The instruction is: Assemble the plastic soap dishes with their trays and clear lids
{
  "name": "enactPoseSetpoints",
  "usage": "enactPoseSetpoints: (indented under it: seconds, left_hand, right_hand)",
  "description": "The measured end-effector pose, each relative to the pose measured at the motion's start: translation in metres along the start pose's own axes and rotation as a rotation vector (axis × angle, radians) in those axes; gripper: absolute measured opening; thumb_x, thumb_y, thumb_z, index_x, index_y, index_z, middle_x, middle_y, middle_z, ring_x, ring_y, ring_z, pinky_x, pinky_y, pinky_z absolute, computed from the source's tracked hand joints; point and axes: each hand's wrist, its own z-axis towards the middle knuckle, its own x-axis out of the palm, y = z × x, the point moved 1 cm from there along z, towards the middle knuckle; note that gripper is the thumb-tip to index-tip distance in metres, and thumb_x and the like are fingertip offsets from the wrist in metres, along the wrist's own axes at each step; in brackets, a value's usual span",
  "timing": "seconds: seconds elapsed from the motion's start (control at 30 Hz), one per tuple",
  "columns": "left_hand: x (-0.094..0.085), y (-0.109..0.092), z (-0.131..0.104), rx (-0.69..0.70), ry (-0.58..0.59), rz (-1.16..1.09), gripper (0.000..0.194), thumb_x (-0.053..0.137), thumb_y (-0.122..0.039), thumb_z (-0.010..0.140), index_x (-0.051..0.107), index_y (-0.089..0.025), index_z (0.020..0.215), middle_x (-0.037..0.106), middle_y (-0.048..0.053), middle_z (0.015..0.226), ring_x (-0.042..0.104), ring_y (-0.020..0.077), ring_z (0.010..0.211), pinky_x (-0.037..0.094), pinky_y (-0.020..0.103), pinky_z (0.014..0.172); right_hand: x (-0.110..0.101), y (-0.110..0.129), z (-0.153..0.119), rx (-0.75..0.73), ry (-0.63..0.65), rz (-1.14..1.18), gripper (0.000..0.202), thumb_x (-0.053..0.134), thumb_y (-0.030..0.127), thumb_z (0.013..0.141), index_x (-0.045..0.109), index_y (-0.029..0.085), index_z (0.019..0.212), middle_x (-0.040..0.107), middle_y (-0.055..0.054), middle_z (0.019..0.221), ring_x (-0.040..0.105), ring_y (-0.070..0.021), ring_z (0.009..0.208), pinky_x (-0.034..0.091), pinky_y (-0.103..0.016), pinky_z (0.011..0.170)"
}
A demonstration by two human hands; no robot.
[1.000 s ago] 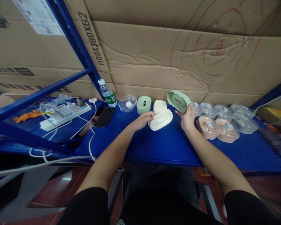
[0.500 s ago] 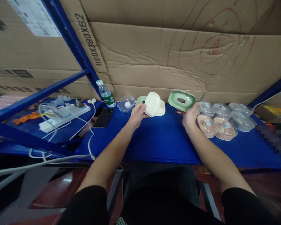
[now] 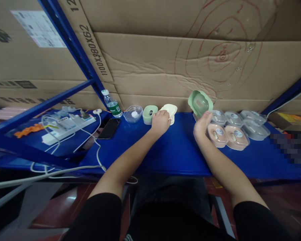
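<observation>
My left hand [image 3: 162, 121] is at the table with its fingers bent over a cream-coloured shallow piece with a wavy rim [image 3: 171, 108]; part of that piece is hidden beneath the fingers. Just left of this hand stands a light green box [image 3: 149, 112] with a slot in its top. Near the cardboard, my right hand [image 3: 202, 125] grips a light green dish [image 3: 200, 103], tilted so that its hollow side faces me. The dish is raised beside the lidded boxes, and the hand's fingertips are mostly hidden.
Clear-lidded boxes, pink [image 3: 237, 138] and grey [image 3: 258, 129], stand at the right. A clear container [image 3: 133, 113], water bottle [image 3: 112, 105] and phone [image 3: 109, 128] are at the left. Cables and a power strip [image 3: 67, 129] lie farther left. A cardboard wall [image 3: 145, 73] backs the table.
My left hand has moved right and lowered with the cream piece, uncovering the green box. My right hand has tilted the green dish more upright.
</observation>
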Motion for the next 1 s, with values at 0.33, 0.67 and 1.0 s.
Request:
enactPoseSetpoints:
  seconds: [0.33, 0.67, 1.0]
  left_hand:
    - [0.028, -0.016, 0.015, -0.036, 0.107, 0.189, 0.024, 0.064, -0.030, 0.101, 0.076, -0.017, 0.118, 0.066, 0.017, 0.137, 0.062, 0.0359, 0.125, 0.051, 0.048, 0.099]
    - [0.046, 0.001, 0.021, -0.004, 0.148, 0.180, 0.035, 0.065, -0.043, 0.105, 0.077, -0.017, 0.126, 0.064, 0.015, 0.131, 0.069, 0.0325, 0.116, 0.054, 0.043, 0.096]
    - [0.046, 0.014, 0.013, 0.325, 0.091, 0.012, 0.052, 0.067, -0.031, 0.100, 0.060, -0.014, 0.149, 0.067, 0.018, 0.141, 0.063, 0.0334, 0.129, 0.049, 0.046, 0.111]
  right_hand:
    - [0.006, 0.024, -0.023, -0.140, -0.003, -0.009, 0.064, 0.033, 0.080, 0.102, 0.056, 0.024, 0.121, 0.067, -0.015, 0.117, 0.063, -0.0340, 0.119, 0.052, -0.059, 0.106]
    - [0.008, 0.024, -0.025, -0.214, 0.044, 0.014, 0.062, 0.036, 0.082, 0.101, 0.054, 0.025, 0.117, 0.064, -0.009, 0.106, 0.066, -0.0276, 0.102, 0.056, -0.050, 0.098]
    - [0.007, 0.028, -0.030, -0.120, 0.117, -0.066, 0.071, 0.031, 0.086, 0.098, 0.054, 0.024, 0.123, 0.066, -0.016, 0.119, 0.064, -0.0335, 0.123, 0.052, -0.055, 0.111]
